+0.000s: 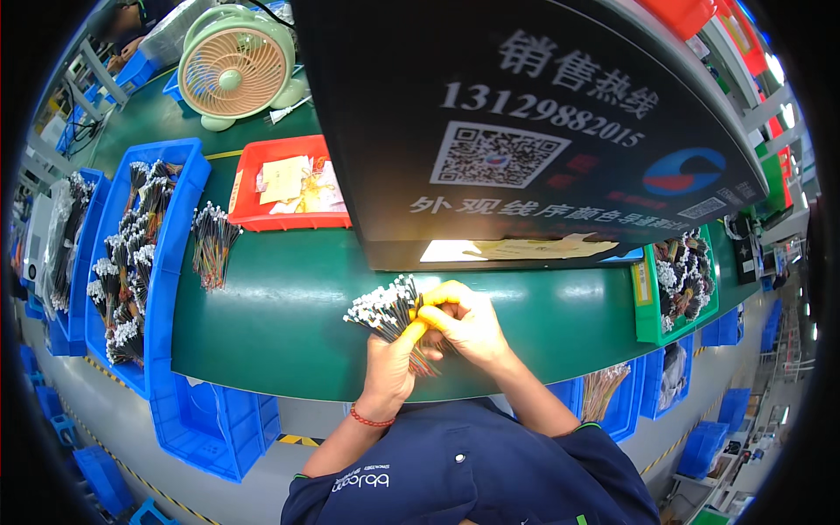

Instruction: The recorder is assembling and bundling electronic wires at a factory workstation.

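My left hand [390, 367] is closed around a bundle of connector wires [386, 306], dark wires tipped with small white plugs. The plugs point up and away from me, and coloured wire ends hang below the grip. At the bundle's right edge, my right hand [471, 325] has its thumb and forefinger pinched on wires close to the plugs. Which single wire lies in that pinch is hidden by the fingertips. Yellow covers sit on fingers of both hands. On the green table to the left lies another bundle of plug-ended wires [213, 245].
A large black machine housing [542, 131] overhangs the table just beyond my hands. A red tray [289, 220] with papers and a blue bin [179, 262] of wire bundles stand left. To the right is a green bin [647, 324] with more wires. A fan [232, 79] stands far left.
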A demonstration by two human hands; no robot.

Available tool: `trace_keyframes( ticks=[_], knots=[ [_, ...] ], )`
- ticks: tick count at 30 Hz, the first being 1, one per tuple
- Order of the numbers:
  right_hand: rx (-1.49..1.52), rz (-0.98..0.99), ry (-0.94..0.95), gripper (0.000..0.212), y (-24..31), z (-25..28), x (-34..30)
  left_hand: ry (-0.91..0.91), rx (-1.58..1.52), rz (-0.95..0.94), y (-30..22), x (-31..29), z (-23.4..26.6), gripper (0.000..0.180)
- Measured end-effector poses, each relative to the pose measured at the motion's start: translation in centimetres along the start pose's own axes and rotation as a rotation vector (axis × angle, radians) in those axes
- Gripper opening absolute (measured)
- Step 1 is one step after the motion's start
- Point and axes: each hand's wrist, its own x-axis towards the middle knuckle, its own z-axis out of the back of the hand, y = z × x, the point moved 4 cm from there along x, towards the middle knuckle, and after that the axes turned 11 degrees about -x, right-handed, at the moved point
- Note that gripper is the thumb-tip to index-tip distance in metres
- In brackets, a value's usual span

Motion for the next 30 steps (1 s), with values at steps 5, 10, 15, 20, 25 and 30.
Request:
trace_keyframes(
  ticks=[5, 10, 15, 20, 25, 30],
  knots=[
    [0.197, -0.208, 0.017, 0.011, 0.6, 0.5, 0.2, -0.052, -0.053, 0.029, 0.0, 0.2, 0.0, 0.016],
    [0.968, -0.562, 0.124, 0.018, -1.7, 1.0, 1.6, -0.034, 0.027, 0.054, -0.1, 0.1, 0.2, 0.009],
    [1.154, -0.606, 0.073, 0.015, -3.3, 0.7, 1.6, -0.031, 0.03, 0.059, -0.2, 0.1, 0.2, 0.01],
    [1.191, -0.603, 0.021, 0.014, -3.4, 0.6, 1.7, -0.029, 0.023, 0.065, -0.2, 0.2, 0.3, 0.01],
    [0.029, -0.072, -0.044, 0.014, -0.1, 1.1, 1.2, -0.026, 0.042, 0.059, -0.1, 0.1, 0.4, 0.011],
    [0.483, -0.255, 0.127, 0.015, -0.5, 0.2, 0.4, -0.008, 0.063, 0.045, -0.1, -0.3, -0.2, 0.014]
  ],
)
